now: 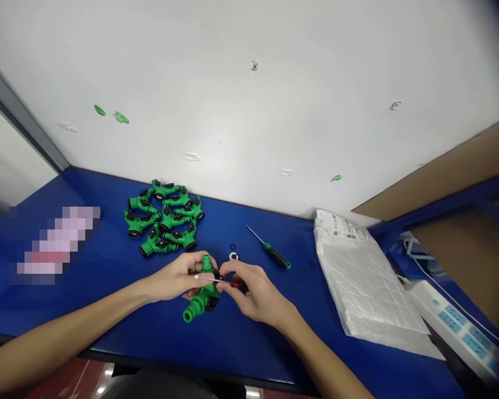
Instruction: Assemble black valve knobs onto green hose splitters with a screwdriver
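In the head view, we see 2 bare hands low and just right of centre in the frame, above a blue bench top (108,327). The left hand (174,277) is curled nearly closed, its fingers around the upper part of a green plastic hose splitter (203,302). The splitter's lower end sticks out below both hands, towards the bottom of the frame. The right hand (255,293) is pinched almost shut on a small red-handled screwdriver (236,284), and its thin shaft reaches across the splitter towards the left thumb.

As things lie, 1 splitter is in hand, while a heap of matching splitters (162,219) sits left of centre, well apart from the hands. They overlap too much for us to count them exactly. Just above the hands lie 2 small rings, 1 black (232,247) and 1 pale (233,256). To their right rests a green-handled screwdriver (274,255). Further right lie a white plastic package (366,282) and a power strip (453,327). At left, a pixelated object (54,246) is too blurred to name.
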### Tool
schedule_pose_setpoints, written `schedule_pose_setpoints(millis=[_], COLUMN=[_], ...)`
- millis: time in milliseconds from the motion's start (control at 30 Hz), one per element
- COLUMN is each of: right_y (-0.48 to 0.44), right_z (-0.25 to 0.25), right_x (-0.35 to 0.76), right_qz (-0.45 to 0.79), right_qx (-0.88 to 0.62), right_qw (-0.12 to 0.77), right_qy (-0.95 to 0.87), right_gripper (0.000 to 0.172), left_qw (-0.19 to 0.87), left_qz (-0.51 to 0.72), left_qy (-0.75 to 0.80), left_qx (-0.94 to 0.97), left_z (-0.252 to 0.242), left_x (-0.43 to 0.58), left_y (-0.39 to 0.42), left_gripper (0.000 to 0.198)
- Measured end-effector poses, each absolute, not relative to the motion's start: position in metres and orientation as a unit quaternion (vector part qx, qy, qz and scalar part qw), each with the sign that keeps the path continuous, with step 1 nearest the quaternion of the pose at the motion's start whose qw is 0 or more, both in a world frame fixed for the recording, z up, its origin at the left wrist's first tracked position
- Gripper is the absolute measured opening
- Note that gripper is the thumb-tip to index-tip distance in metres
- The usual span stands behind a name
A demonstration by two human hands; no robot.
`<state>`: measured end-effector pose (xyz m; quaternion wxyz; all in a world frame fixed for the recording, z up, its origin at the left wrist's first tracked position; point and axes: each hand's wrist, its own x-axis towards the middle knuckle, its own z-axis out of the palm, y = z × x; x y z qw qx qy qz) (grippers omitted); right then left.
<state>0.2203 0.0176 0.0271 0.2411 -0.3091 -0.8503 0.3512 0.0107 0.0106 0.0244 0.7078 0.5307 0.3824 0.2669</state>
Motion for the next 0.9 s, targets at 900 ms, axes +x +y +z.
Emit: schedule_pose_setpoints(millis=[900], right_y=[0.016], right_z=[0.051], right_x=[0.252], right_qz=[0.254], right_qx=[-0.420], right_qw=[0.407], right_qy=[-0.770], right_gripper=[0.009], left_qw=[0.623], left_qz=[0.426], left_qy=[0.424], left_qx=[0.500], left_z=[0.011], left_x=[0.004], left_y=[0.016], left_gripper=[0.035])
